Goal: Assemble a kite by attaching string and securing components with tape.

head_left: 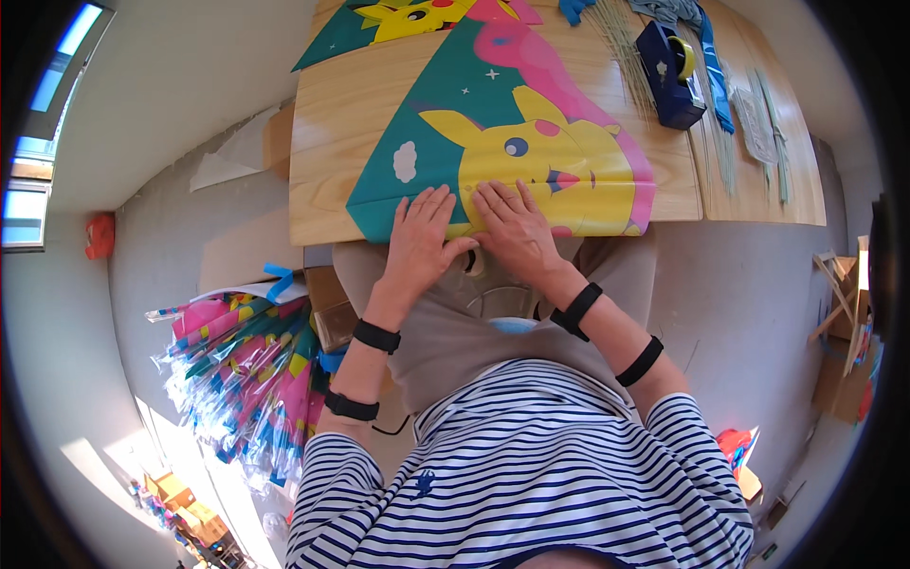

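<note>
A kite sail (pixel 569 156) lies flat on the wooden table, teal and pink with a large yellow cartoon animal and a small white cloud. Its near edge runs along the table's front edge. My left hand (pixel 424 232) rests on the teal part near that edge, fingers stretched out and slightly apart. Beside it, my right hand (pixel 515 228) lies flat on the yellow part, fingers also extended. The two thumbs almost meet at the edge. Neither hand grips anything that I can see.
Another printed sail (pixel 408 21) lies at the table's far side. On the right are a dark blue tape dispenser (pixel 668 76), thin rods (pixel 621 47) and a clear plastic packet (pixel 754 123). Many plastic-wrapped kites (pixel 246 370) are piled at lower left, beside a cardboard box (pixel 332 308).
</note>
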Demonstrator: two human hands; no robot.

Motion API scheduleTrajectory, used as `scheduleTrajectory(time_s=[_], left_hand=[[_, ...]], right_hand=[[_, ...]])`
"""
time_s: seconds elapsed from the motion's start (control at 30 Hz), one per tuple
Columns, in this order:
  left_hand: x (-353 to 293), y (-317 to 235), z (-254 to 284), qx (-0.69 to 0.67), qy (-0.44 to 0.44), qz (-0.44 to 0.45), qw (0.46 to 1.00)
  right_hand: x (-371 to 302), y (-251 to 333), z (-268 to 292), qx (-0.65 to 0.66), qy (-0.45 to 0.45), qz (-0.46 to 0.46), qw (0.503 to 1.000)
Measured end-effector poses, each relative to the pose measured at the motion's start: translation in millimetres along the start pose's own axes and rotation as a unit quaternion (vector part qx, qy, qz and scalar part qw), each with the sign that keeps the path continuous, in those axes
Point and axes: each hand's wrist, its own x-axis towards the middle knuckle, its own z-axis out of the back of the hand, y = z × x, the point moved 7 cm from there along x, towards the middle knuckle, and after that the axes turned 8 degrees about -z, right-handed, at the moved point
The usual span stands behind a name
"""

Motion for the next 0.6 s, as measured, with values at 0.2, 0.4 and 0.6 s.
scheduleTrajectory(time_s=[0.2, 0.4, 0.6], left_hand=[[0, -5, -1, 0.040, 0.038, 0.008, 0.998], [2, -8, 0, 0.035, 0.047, 0.022, 0.998], [3, -8, 2, 0.034, 0.053, 0.026, 0.998]], right_hand=[[-5, -10, 10, -0.002, -0.005, -0.025, 1.000], [-19, -39, 33, -0.043, -0.020, -0.067, 0.997], [-42, -80, 54, -0.055, -0.043, -0.115, 0.991]])
